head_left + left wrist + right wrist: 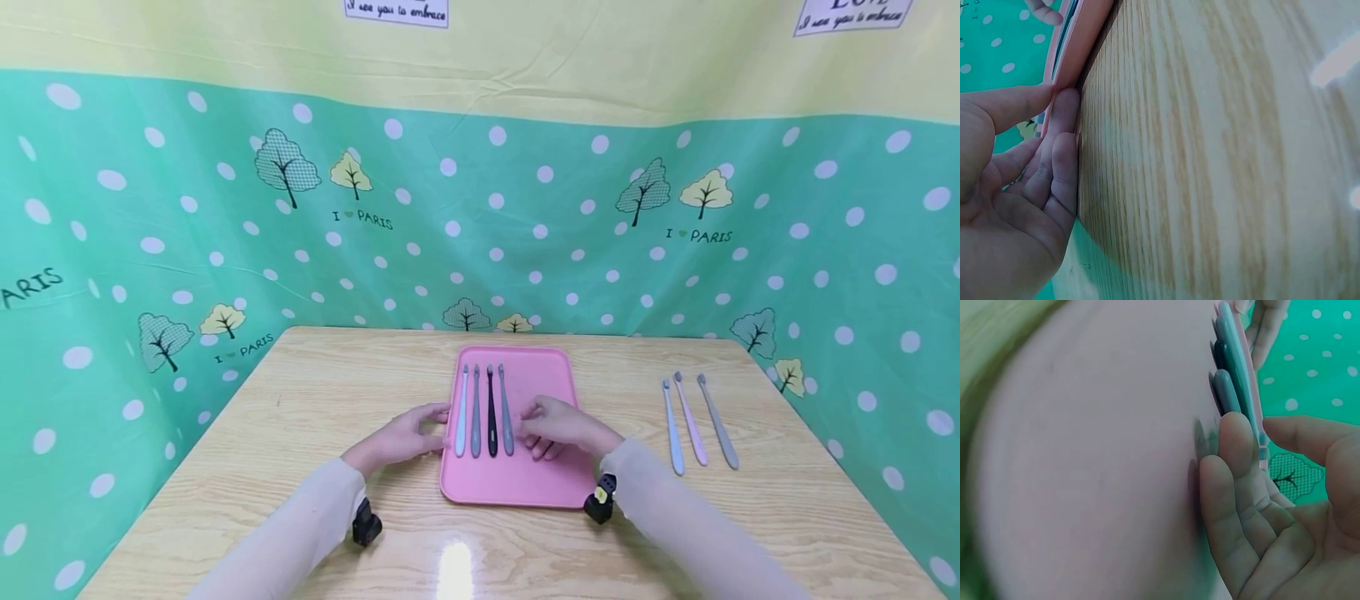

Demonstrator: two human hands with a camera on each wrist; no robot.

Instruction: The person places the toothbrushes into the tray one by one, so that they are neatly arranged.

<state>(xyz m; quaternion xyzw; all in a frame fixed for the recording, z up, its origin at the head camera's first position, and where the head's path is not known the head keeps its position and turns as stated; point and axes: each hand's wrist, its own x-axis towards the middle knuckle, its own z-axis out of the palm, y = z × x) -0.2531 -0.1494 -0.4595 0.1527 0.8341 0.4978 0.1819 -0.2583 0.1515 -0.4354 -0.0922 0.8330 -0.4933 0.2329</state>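
Observation:
A pink tray (502, 485) lies on the table with several toothbrushes side by side on it, heads toward the back: light blue (461, 417), grey (476, 421), black (492, 421) and a second grey one (506, 417). My left hand (401, 433) is at the tray's left edge; in the left wrist view its thumb and fingertips meet the tray's side. Over the tray, my right hand (558, 427) has loosely bent fingers right beside the second grey toothbrush. Its thumb stands apart from the fingers in the right wrist view, with nothing between them.
Right of the tray, a light blue toothbrush (673, 429), a pink one (692, 421) and a grey one (718, 423) lie on the wooden table (315, 375). A dotted green and yellow curtain (495, 200) hangs behind and at both sides.

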